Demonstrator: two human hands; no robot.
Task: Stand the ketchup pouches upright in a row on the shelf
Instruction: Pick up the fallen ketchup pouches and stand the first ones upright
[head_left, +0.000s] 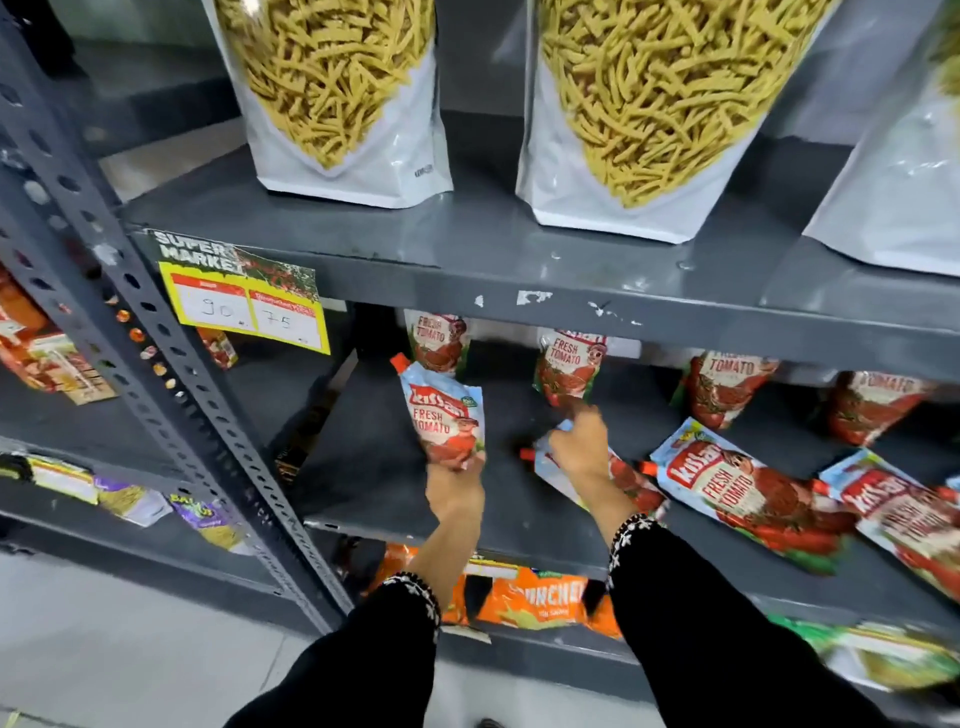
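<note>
My left hand grips the bottom of a ketchup pouch and holds it upright above the grey shelf, red cap at the top left. My right hand rests on a second pouch lying flat on the shelf; whether the fingers grip it is hidden. Several pouches stand upright along the back: one behind the held pouch, another just beyond my right hand, two more to the right. Two pouches lie flat at the right.
The shelf above carries large white snack bags and overhangs the ketchup row, with a yellow price tag on its edge. A perforated upright post stands at the left. Orange snack packets fill the shelf below.
</note>
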